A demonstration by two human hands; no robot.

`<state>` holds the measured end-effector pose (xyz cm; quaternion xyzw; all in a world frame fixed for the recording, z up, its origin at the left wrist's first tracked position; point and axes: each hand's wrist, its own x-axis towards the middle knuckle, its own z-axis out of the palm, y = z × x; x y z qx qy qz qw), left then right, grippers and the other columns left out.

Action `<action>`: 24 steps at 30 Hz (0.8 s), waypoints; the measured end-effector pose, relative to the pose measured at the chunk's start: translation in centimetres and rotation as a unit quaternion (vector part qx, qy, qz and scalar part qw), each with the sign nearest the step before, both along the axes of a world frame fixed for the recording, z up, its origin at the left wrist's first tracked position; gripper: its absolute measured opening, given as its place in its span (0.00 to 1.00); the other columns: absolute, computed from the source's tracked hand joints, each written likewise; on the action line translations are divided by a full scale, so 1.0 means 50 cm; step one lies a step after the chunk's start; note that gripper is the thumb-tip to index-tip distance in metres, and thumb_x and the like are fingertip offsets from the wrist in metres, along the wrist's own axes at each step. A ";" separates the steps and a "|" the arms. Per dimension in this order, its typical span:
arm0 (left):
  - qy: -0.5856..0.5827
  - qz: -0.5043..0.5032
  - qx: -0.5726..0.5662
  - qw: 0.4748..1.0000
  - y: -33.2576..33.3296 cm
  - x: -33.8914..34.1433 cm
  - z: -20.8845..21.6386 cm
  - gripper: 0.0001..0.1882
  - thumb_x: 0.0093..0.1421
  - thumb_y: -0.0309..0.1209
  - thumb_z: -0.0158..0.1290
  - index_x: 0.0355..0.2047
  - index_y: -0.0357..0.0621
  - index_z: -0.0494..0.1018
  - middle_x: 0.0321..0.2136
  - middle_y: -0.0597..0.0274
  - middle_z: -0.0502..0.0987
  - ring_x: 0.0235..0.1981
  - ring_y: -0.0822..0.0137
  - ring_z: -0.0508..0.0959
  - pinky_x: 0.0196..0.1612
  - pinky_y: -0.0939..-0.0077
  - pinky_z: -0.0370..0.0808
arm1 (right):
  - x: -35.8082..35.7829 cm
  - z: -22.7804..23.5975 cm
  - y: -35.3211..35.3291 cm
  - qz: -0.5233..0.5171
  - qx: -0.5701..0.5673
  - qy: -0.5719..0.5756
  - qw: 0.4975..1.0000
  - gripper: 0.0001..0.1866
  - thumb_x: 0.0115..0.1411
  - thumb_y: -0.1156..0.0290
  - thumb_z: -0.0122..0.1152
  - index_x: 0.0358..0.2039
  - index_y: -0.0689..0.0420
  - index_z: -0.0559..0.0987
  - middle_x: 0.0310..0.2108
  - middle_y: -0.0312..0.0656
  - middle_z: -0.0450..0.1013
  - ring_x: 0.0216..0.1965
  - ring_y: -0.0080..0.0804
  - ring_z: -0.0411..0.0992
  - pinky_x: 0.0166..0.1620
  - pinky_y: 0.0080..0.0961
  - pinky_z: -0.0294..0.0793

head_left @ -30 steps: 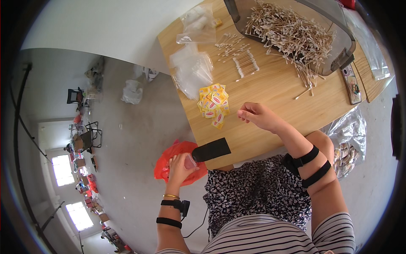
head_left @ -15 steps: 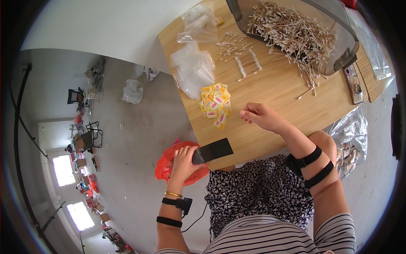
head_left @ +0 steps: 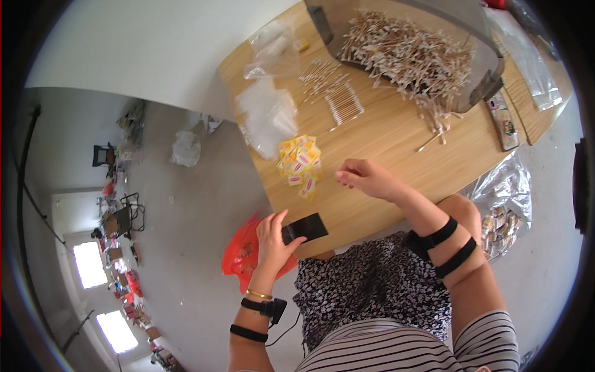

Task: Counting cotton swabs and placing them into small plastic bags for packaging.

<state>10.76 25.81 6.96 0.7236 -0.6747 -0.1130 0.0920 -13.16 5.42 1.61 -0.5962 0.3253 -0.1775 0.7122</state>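
My left hand is at the table's left front corner with its fingers stretched and its thumb apart. The thumb overlaps the near edge of a flat black rectangle that lies by the table edge. Below and around this hand hangs a red plastic bag. My right hand hovers over the tabletop, fingers curled together; whether anything is inside them is hidden. Left of it lies a pile of small yellow-and-white packets. Farther back, a row of cotton swabs lies side by side, with loose swabs beyond.
A grey translucent bin holds a heap of cotton swabs, some spilling out. Clear plastic bags cover the table's left side. A patterned phone-like object lies at right. Below stands a clear bag of packages.
The whole view has shifted slightly. My left hand's fingers have straightened, and its thumb now lies over the black rectangle's edge. My right hand stays curled.
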 end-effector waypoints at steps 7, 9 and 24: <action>0.139 0.031 -0.092 0.985 -0.088 -0.077 -0.033 0.28 0.53 0.22 0.56 0.55 0.42 0.66 0.50 0.50 0.70 0.53 0.47 0.69 0.57 0.54 0.65 | 0.010 -0.010 -0.002 -0.054 -0.017 -0.004 0.998 0.18 0.67 0.57 0.57 0.34 0.62 0.78 0.26 0.35 0.74 0.30 0.22 0.71 0.36 0.22 0.72; 0.202 0.017 -0.126 0.971 -0.161 -0.113 -0.052 0.26 0.52 0.21 0.56 0.53 0.41 0.68 0.50 0.50 0.70 0.53 0.47 0.69 0.57 0.56 0.66 | 0.000 -0.006 -0.021 -0.110 -0.019 -0.036 0.993 0.19 0.66 0.55 0.58 0.32 0.62 0.78 0.23 0.36 0.73 0.27 0.23 0.71 0.34 0.23 0.72; 0.133 0.074 -0.193 0.969 -0.502 -0.213 -0.121 0.15 0.57 0.27 0.56 0.47 0.47 0.73 0.43 0.55 0.73 0.48 0.52 0.70 0.53 0.58 0.65 | -0.102 0.060 -0.116 -0.310 0.103 -0.189 0.926 0.14 0.70 0.61 0.51 0.36 0.58 0.77 0.27 0.31 0.71 0.32 0.18 0.67 0.40 0.18 0.67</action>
